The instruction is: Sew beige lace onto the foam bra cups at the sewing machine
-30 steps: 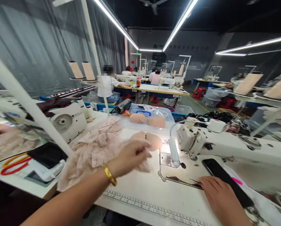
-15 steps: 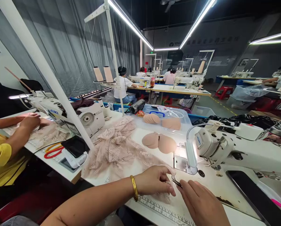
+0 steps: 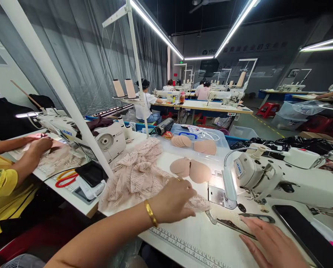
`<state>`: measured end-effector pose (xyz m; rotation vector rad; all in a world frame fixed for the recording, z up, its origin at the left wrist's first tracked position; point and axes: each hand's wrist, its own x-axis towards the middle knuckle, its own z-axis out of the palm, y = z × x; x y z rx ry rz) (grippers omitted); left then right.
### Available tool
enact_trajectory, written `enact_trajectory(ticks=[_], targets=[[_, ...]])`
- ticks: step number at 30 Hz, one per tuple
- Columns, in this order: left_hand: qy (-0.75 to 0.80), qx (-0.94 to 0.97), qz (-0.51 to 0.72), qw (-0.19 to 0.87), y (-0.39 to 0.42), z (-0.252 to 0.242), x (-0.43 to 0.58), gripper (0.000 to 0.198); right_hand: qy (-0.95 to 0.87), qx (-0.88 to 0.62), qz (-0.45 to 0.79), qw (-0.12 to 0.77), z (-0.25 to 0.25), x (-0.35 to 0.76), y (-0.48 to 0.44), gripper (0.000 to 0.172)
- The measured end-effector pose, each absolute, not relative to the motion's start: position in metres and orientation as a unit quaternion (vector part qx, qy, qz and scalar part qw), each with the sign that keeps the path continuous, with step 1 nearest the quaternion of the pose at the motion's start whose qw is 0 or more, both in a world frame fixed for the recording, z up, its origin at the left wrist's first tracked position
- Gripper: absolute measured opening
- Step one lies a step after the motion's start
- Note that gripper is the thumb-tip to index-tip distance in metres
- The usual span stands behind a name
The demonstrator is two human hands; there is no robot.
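My left hand (image 3: 175, 199), with a gold bracelet on its wrist, is over the right part of the beige lace fabric (image 3: 140, 173). Its fingers are curled and blurred, and whether they grip the lace cannot be made out. Past it, a narrow end of lace lies on the white table (image 3: 166, 242). At the lower right, my right hand (image 3: 269, 238) is spread low over the table, its fingertips by a pair of small metal snips (image 3: 257, 217). Beige oval pads (image 3: 200, 171) lie beyond the lace, left of the sewing machine (image 3: 255, 171).
A black phone (image 3: 303, 230) lies at the right. More pads (image 3: 204, 147) rest on a clear plastic box lid. A white thread-stand pole (image 3: 57, 89) crosses the left side. There, a person in yellow (image 3: 4, 182) works beside red-handled scissors (image 3: 66, 179).
My left hand has moved left and up, away from the lace end. My right hand has moved right and opened; the snips it held now lie on the table.
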<state>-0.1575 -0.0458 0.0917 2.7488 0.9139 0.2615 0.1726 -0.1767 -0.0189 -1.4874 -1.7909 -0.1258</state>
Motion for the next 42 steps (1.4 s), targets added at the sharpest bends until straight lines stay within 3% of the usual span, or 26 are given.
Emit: enact_trajectory(ticks=[2,8,10,14,18,21,24,26,29,30,34,39,42], targets=[[0.298,0.950,0.029,0.090,-0.046,0.073,-0.139,0.013,-0.742,-0.552,-0.028,0.380,-0.014,0.147,-0.174,0.032],[0.284,0.892,0.160,0.312,-0.056,0.082,-0.126,0.022,-0.683,-0.596,0.143,0.396,-0.015,0.083,-0.163,0.063],[0.300,0.874,0.173,0.342,-0.057,0.085,-0.129,0.023,-0.705,-0.585,0.129,0.379,-0.015,0.071,-0.149,0.058],[0.396,0.848,0.161,0.314,-0.039,0.068,-0.147,0.021,-0.780,-0.540,0.085,0.305,-0.008,0.063,-0.123,0.028],[0.474,0.826,0.177,0.249,-0.005,0.059,-0.181,0.020,-0.773,-0.547,0.085,0.310,-0.002,0.074,-0.129,0.029],[0.480,0.823,0.200,0.228,-0.005,0.067,-0.190,0.028,-0.746,-0.559,0.110,0.344,0.007,0.082,-0.148,0.030],[0.325,0.889,0.202,0.250,-0.036,0.077,-0.172,0.060,-0.740,-0.542,0.158,0.365,0.023,0.085,-0.164,0.029],[0.203,0.924,0.156,0.283,-0.060,0.082,-0.153,0.059,-0.736,-0.527,0.205,0.372,0.034,0.085,-0.170,0.027],[0.225,0.886,0.113,0.389,-0.081,0.086,-0.131,0.021,-0.643,-0.559,0.281,0.443,0.039,0.080,-0.183,0.028],[0.252,0.856,0.120,0.435,-0.083,0.087,-0.127,0.017,-0.589,-0.569,0.311,0.482,0.037,0.075,-0.187,0.034],[0.279,0.766,0.186,0.549,-0.081,0.086,-0.126,0.036,-0.441,-0.499,0.443,0.600,0.026,0.042,-0.202,0.073],[0.295,0.637,0.245,0.669,-0.087,0.068,-0.135,0.060,-0.358,-0.495,0.486,0.625,0.016,0.017,-0.193,0.046],[0.289,0.536,0.258,0.750,-0.091,0.058,-0.136,0.069,-0.332,-0.497,0.506,0.621,0.007,0.022,-0.183,0.044]])
